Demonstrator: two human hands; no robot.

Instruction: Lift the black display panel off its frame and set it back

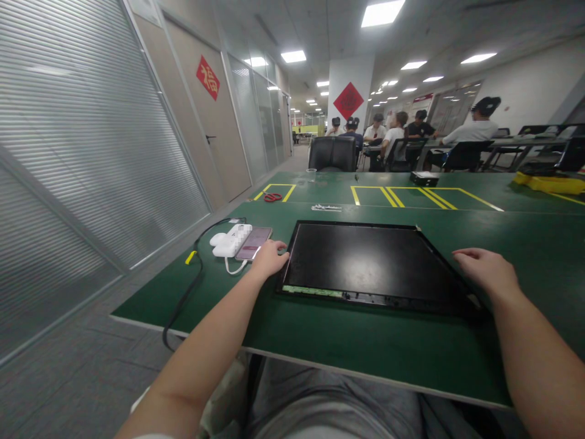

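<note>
A flat black display panel [365, 256] lies on the green table in front of me, with a green strip along the left of its near edge. My left hand [271, 258] is at the panel's left edge, fingers bent and closed on the frame. Just beyond the right edge, my right hand [487, 268] hovers with its fingers stretched toward the panel; a small gap shows, and nothing is visible in it. Part of its fingers and thumb is hidden from this angle.
Left of the panel are a phone [254, 241], a white power strip [233, 239] and a black cable [194, 283]. Farther back lie red-handled scissors [273, 197], a caliper [326, 208], a small black box [424, 178] and a yellow item [548, 182]. People sit beyond a black chair [333, 153].
</note>
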